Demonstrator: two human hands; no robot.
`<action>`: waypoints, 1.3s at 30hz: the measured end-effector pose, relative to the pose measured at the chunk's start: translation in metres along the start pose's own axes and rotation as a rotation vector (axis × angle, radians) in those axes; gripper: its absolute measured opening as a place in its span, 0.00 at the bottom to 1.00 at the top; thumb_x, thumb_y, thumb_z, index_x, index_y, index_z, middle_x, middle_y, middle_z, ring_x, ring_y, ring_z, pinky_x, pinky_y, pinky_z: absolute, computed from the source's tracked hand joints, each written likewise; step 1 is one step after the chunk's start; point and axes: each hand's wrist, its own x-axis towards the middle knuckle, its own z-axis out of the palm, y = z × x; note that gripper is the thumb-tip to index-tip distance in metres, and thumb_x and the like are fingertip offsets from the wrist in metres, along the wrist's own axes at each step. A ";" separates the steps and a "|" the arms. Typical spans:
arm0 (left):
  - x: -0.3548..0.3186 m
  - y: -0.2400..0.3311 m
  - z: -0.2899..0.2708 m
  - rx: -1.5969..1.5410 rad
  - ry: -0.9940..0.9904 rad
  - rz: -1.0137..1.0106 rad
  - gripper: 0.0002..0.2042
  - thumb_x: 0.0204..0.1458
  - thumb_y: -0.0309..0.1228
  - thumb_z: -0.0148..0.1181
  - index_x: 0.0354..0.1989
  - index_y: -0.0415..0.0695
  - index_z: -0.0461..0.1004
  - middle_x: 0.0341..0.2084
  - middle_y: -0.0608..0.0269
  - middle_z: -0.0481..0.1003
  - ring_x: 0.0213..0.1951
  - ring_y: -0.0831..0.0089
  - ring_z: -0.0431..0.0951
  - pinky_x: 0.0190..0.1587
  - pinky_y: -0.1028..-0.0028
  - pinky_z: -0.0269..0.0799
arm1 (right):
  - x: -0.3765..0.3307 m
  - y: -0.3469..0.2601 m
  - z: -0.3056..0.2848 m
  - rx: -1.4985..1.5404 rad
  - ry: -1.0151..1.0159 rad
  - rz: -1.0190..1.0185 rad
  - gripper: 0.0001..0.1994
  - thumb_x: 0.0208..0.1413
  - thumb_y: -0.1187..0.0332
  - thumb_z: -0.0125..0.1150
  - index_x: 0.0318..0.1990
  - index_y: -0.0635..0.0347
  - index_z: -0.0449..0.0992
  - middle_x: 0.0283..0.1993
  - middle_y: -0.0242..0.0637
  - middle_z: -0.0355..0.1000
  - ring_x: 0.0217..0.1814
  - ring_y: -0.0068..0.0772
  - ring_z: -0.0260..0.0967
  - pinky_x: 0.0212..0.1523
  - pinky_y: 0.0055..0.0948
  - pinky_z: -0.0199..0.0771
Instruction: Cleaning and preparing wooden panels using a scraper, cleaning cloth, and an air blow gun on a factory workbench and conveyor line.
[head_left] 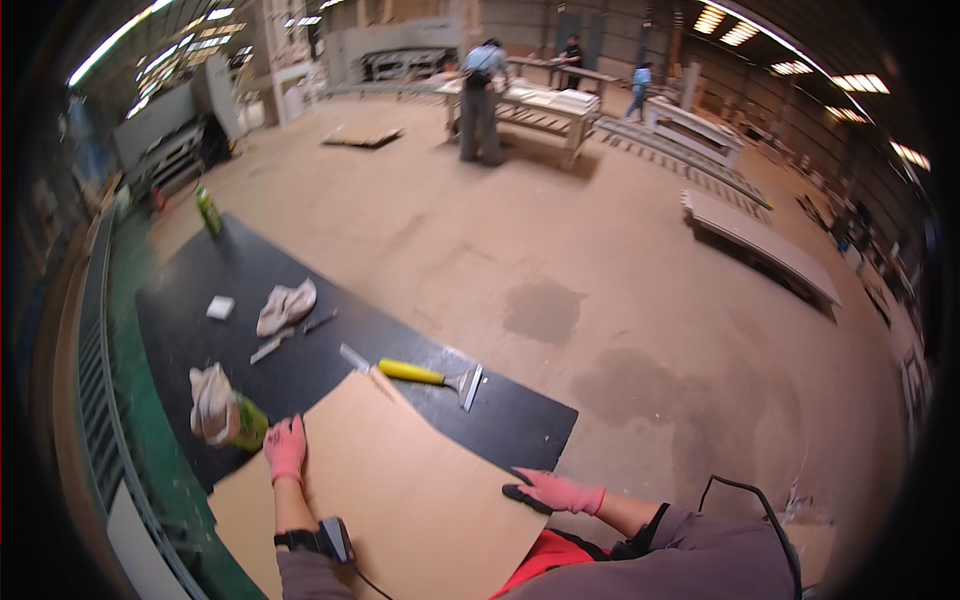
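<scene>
A large tan flat board [400,480] lies in front of me, partly over a black tabletop [390,330]. Both my hands wear pink gloves with black palms. My left hand [287,450] is closed over the board's far left edge, close to a green container [250,425]; its fingertips are partly hidden. At the board's right edge, my right hand [560,492] grips with its dark fingers around the edge. Beyond the board lie a yellow-handled scraper [412,373] with a wide metal blade and a knife-like tool [368,370] with a pale blade.
Farther along the tabletop are a crumpled cloth [287,307], a small white block [220,307], thin tools [272,346] and a green bottle [208,210]. Another cloth [212,403] sits by the green container. A person [482,100] stands at a distant workbench; stacked panels [760,245] lie right.
</scene>
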 end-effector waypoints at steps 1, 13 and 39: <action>-0.002 -0.002 0.002 0.037 0.041 0.148 0.14 0.54 0.39 0.41 0.33 0.46 0.73 0.34 0.60 0.74 0.38 0.62 0.72 0.41 0.67 0.65 | 0.004 0.010 0.000 0.020 -0.012 0.000 0.26 0.57 0.58 0.44 0.59 0.66 0.53 0.56 0.54 0.59 0.59 0.48 0.56 0.57 0.35 0.56; -0.009 0.032 -0.022 -0.017 -0.029 -0.151 0.20 0.55 0.43 0.37 0.31 0.43 0.75 0.32 0.58 0.74 0.37 0.59 0.72 0.42 0.65 0.65 | 0.220 -0.080 -0.055 -0.065 0.357 -0.055 0.20 0.52 0.61 0.48 0.50 0.62 0.64 0.50 0.52 0.65 0.54 0.51 0.61 0.54 0.38 0.60; -0.002 0.041 -0.022 -0.063 -0.055 -0.110 0.21 0.56 0.44 0.36 0.33 0.42 0.74 0.35 0.56 0.74 0.41 0.58 0.71 0.44 0.63 0.65 | 0.076 0.047 -0.075 -0.779 0.142 -0.180 0.18 0.40 0.74 0.52 0.43 0.51 0.70 0.49 0.36 0.62 0.45 0.41 0.62 0.44 0.33 0.65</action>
